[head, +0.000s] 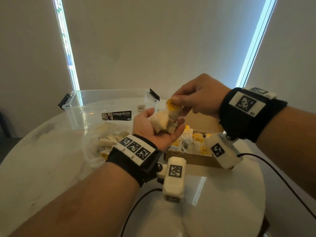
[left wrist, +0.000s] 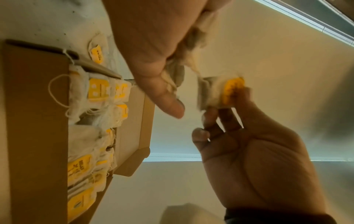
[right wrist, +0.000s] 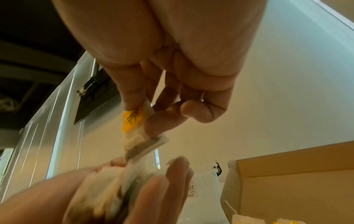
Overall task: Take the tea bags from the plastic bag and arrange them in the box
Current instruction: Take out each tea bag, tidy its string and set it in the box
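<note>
White and round, the table sits before closed blinds, with both hands raised above its middle. One tea bag with a yellow tag is pinched between the thumb and fingers of the right hand, hanging just above the left palm; the other fingers of that hand curl loosely. The left hand is turned palm up, fingers cupped around a small bunch of tea bags lying in it. From the right wrist view the pinched bag's lower edge nearly meets the bunch below, though blur makes it hard to say whether they touch.

Below and to the right of the hands lies the open cardboard box, already partly filled with tea bags packed side by side, yellow tags showing. One loose tea bag lies on the table just outside the box wall. Left of the box, the crumpled clear plastic bag holds more tea bags. Behind it stands a clear storage tub with black clips. Black cables trail across the table from the wrist cameras.
</note>
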